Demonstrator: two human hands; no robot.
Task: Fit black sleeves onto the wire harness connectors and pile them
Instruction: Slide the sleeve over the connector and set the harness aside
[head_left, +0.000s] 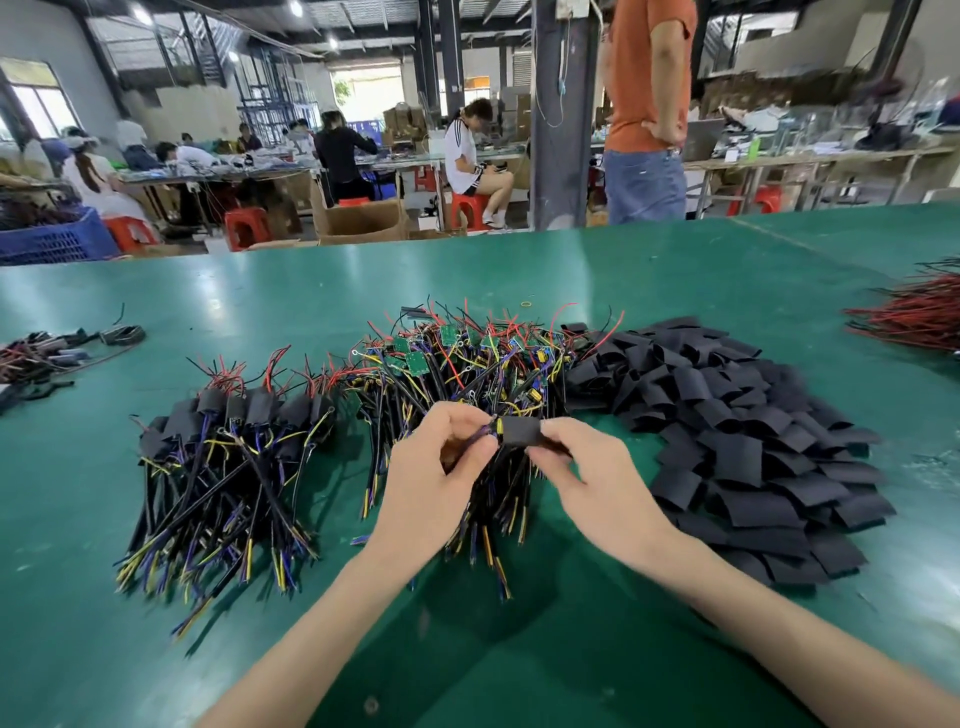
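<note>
Starting at 9 o'clock: sleeved harnesses (228, 431) are piled, done side. At centre, one harness's wires (475, 442) are pinched by left hand (431, 478) to steady it — black sleeve (521, 432), matte & boxy, is gripped by right hand (592, 478), prob. to be slid over connector (498, 428). Spare sleeves (753, 441) are heaped at 3 o'clock, within reach.

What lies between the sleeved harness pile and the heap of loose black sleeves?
In the head view, the unsleeved harness pile lies there; the left hand pinches one harness, the right hand a sleeve.
</note>
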